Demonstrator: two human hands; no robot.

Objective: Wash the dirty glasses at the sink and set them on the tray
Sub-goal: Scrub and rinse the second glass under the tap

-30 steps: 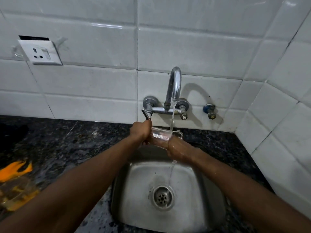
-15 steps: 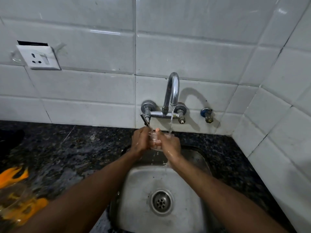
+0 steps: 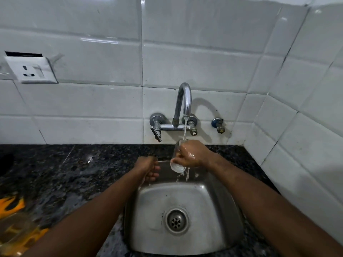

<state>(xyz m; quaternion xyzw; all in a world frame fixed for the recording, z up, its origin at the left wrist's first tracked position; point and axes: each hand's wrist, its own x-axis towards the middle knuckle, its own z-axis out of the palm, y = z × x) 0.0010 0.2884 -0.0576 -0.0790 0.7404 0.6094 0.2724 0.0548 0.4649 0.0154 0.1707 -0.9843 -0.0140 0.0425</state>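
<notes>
Okay, right hand (image 3: 192, 154) gripped the clear glass (image 3: 177, 166), fingers curled round its side. Glass was held above the back of the sink (image 3: 157, 201), tilted: thick base low and toward the camera, rim up at the spout. Most of its side was hidden by the fingers. Left hand (image 3: 148, 168) held nothing; fingers loosely curled, hanging over the sink's rear left rim, just beside the glass but apart from it. Tap (image 3: 182, 101) was wall-mounted, curved chrome spout, running. Water (image 3: 185, 130) fell in a thin stream onto the glass rim and the right hand, then dripped off below the base into the basin. Lever (image 3: 156, 133) on the tap's left side pointed down. Small valve (image 3: 218, 125) with a blue part sat on the wall right of the tap. Sink was steel, set in a dark speckled worktop (image 3: 74, 173), round drain (image 3: 176, 221) in the middle of its floor. White wall tiles (image 3: 92, 43) behind and on the right. White socket (image 3: 31, 69) on the wall, far left. Orange thing (image 3: 11, 206) at the lower left edge of the worktop, blurred, with something clear by it; could not tell what.
</notes>
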